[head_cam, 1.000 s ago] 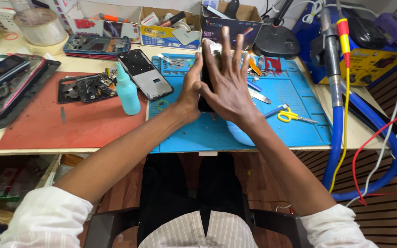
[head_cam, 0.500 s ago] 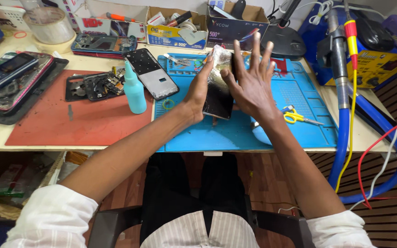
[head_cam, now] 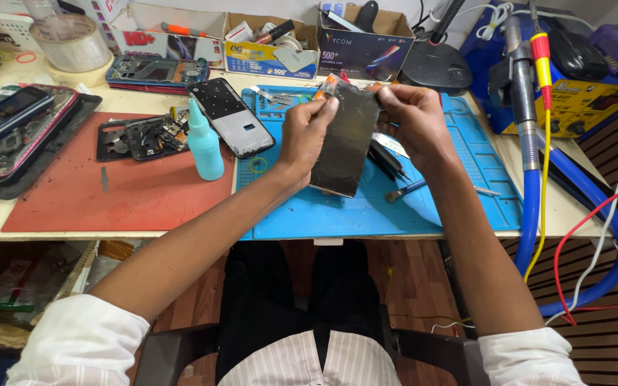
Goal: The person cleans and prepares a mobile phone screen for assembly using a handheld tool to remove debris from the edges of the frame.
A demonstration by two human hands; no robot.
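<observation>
Dark phone panel (head_cam: 345, 139) hangs lengthwise toward you over the blue mat (head_cam: 366, 207); your left hand (head_cam: 307, 136) and right hand (head_cam: 413, 121) pinch its far end.

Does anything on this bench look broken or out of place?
Yes. The dark phone panel held up by the left hand and right hand looks scuffed and dull. A phone lies askew across the edge of the blue mat, and an opened device sits in loose pieces on the red mat.
</observation>
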